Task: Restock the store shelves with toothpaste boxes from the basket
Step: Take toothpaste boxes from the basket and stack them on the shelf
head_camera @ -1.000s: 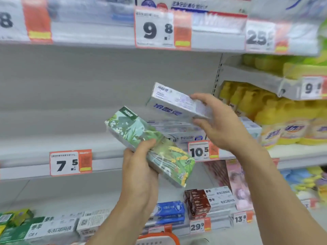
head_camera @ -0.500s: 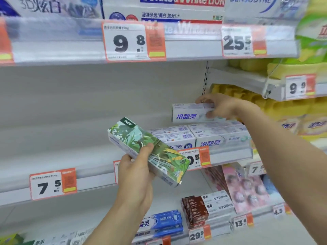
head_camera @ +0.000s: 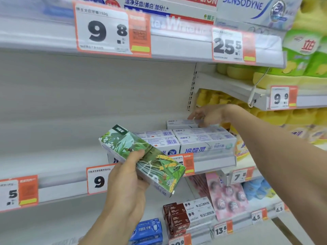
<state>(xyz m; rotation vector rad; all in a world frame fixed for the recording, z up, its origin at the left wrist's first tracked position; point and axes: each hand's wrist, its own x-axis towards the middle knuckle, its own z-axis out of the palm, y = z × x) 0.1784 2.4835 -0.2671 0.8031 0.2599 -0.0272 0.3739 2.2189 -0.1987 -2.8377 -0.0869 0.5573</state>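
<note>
Right hand (head_camera: 210, 115), blurred, reaching to the back of the white metal shelf (head_camera: 212, 160), fingers on the white rectangular cardboard toothpaste box (head_camera: 180, 123) lying atop the stack of white-and-blue toothpaste boxes (head_camera: 194, 140); whether pinching or merely pressing, impossible to tell. Left hand (head_camera: 127, 179) wrapped round the long green leaf-patterned cardboard toothpaste box (head_camera: 141, 158), thumb across its face, held tilted in front of the shelf edge, not yet shelved.

Risks, as judgement: top box sitting far back and off-centre, so likely to slide behind the stack if pushed further. Stack likely to shift forward over the lip if nudged by the wrist. Green box gripped near one end only, so apt to pivot and slip. Basket out of view.
</note>
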